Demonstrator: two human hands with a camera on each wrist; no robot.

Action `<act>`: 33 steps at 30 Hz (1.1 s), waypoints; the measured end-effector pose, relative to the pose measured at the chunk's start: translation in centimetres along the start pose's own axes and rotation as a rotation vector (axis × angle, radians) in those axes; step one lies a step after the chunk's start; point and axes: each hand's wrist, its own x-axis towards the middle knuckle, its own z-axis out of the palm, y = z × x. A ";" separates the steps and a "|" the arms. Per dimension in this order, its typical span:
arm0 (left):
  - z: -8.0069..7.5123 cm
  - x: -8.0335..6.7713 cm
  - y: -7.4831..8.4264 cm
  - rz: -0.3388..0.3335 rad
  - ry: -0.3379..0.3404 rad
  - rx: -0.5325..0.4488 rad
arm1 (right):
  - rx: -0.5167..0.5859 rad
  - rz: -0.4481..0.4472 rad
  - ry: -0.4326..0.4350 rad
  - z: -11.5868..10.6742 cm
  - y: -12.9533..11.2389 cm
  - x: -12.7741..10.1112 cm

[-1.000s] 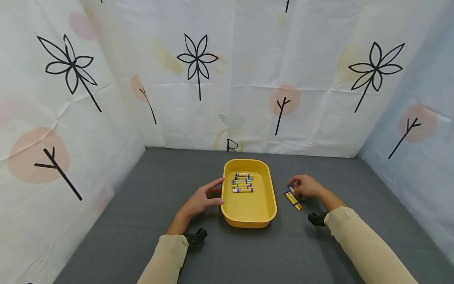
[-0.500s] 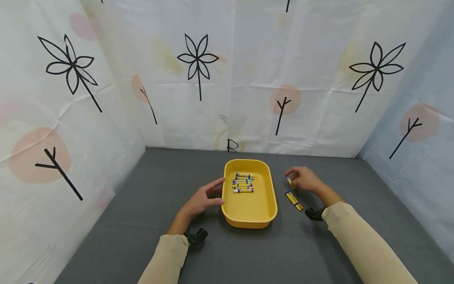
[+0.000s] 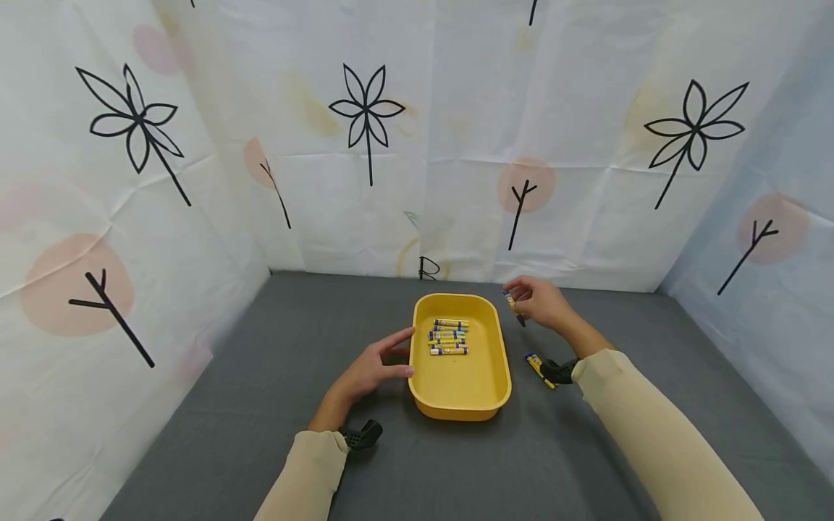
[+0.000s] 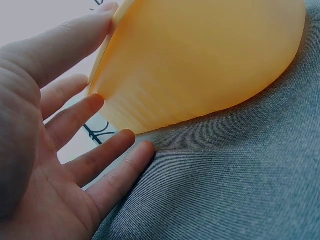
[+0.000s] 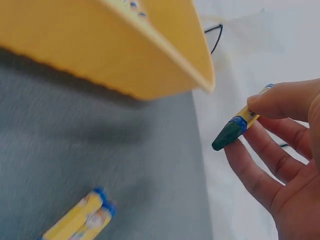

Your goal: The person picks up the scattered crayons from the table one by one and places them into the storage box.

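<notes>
A yellow tray (image 3: 499, 346) sits on the grey table and holds several crayons (image 3: 447, 336) in its far half. My left hand (image 3: 371, 365) rests against the tray's left wall with its fingers straight, thumb on the rim; the left wrist view shows the fingers (image 4: 90, 150) touching the tray (image 4: 200, 60). My right hand (image 3: 537, 300) is raised beside the tray's far right corner and pinches a dark-tipped crayon (image 3: 514, 307) (image 5: 239, 125). Two more crayons (image 3: 537, 365) (image 5: 80, 217) lie on the table to the right of the tray.
White cloth walls with flower and tree prints (image 3: 368, 123) close in the table on three sides. The grey table surface (image 3: 274, 340) stretches to the left and in front of the tray.
My right hand lifted one crayon off the table and carried it up and left toward the tray's far right corner. The left hand stayed against the tray.
</notes>
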 end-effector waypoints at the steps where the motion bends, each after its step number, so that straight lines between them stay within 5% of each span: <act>1: 0.0 0.0 0.0 -0.001 -0.001 0.001 | 0.007 -0.007 0.004 0.1 -0.4 0.2; 18: -0.1 0.0 0.0 0.003 -0.003 0.004 | 0.000 -0.118 -0.081 4.5 -5.2 2.3; 33: -0.1 0.0 -0.1 0.001 -0.010 0.002 | -0.054 -0.189 -0.383 7.3 -5.9 3.0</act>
